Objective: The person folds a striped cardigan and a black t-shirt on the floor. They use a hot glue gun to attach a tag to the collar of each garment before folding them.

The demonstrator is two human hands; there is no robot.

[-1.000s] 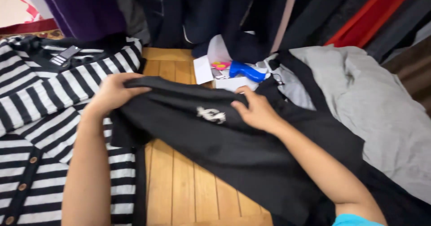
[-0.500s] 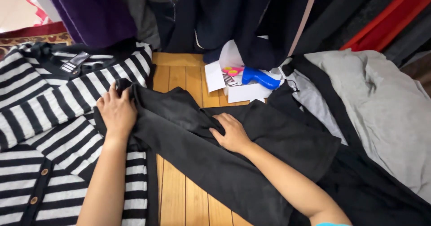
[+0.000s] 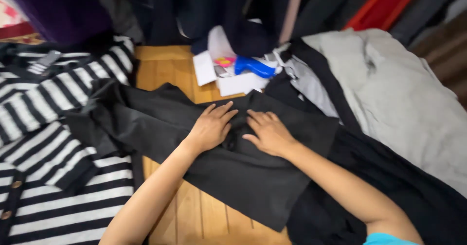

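One black garment [image 3: 243, 172] lies spread across the middle of the wooden floor [image 3: 204, 216], and everything else sits around it. To its left is one black-and-white striped garment [image 3: 53, 128] with brown buttons; to its right, one pale grey garment [image 3: 404, 99] over more dark cloth. Beyond the black garment, dark clothes hang in a row [image 3: 228, 6], with one purple piece [image 3: 58, 6] at the far left and a red strip [image 3: 384, 4] at the far right. Two hands rest on the black garment's middle, side by side: the left hand [image 3: 211, 126] and the right hand [image 3: 267, 133], both flat, fingers extended, pressing the cloth, gripping nothing. Just past the garment's far edge lie white papers [image 3: 233, 82], one blue tool [image 3: 255, 66] atop them.
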